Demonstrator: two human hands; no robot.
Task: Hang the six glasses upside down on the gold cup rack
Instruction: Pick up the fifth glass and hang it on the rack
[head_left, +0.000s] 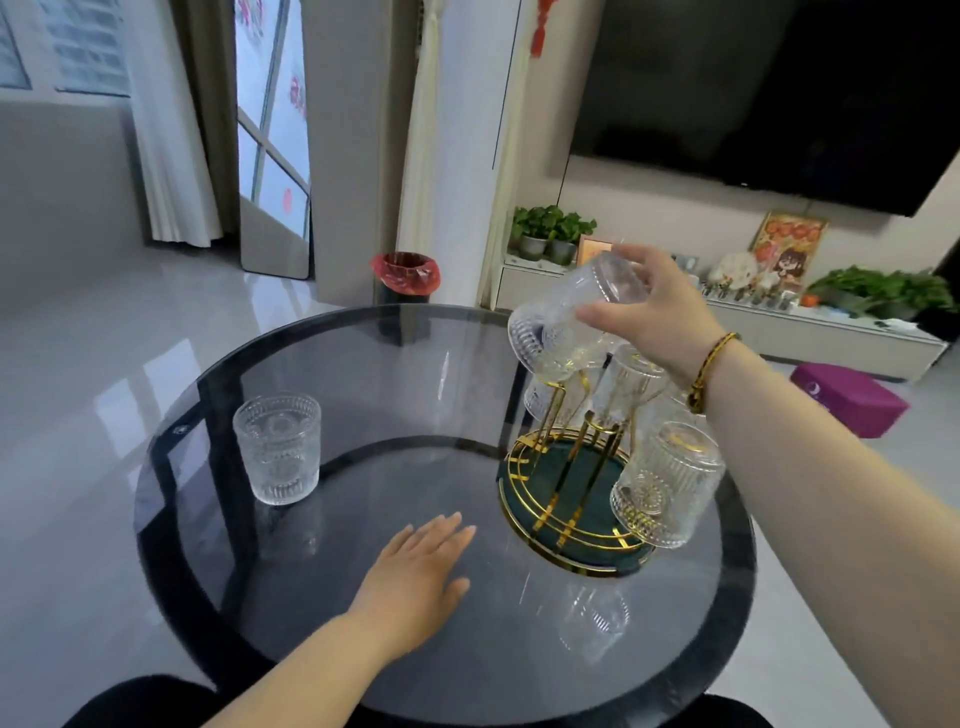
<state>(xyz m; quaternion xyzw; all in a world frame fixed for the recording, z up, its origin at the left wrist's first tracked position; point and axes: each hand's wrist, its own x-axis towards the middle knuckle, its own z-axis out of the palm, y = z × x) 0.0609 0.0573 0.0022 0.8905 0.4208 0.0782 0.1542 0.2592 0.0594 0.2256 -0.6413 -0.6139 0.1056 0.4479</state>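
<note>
The gold cup rack with a dark green base stands on the right of the round glass table. My right hand grips a ribbed clear glass, tilted mouth-down over the rack's far left prong. Several glasses hang upside down on the rack; the nearest one is at its front right. One upright glass stands alone on the table's left. My left hand lies flat on the tabletop, fingers spread, holding nothing.
A red-lined bin stands on the floor beyond the table. A low white cabinet with plants and ornaments runs along the right wall under a dark screen. A purple box sits on the floor at right.
</note>
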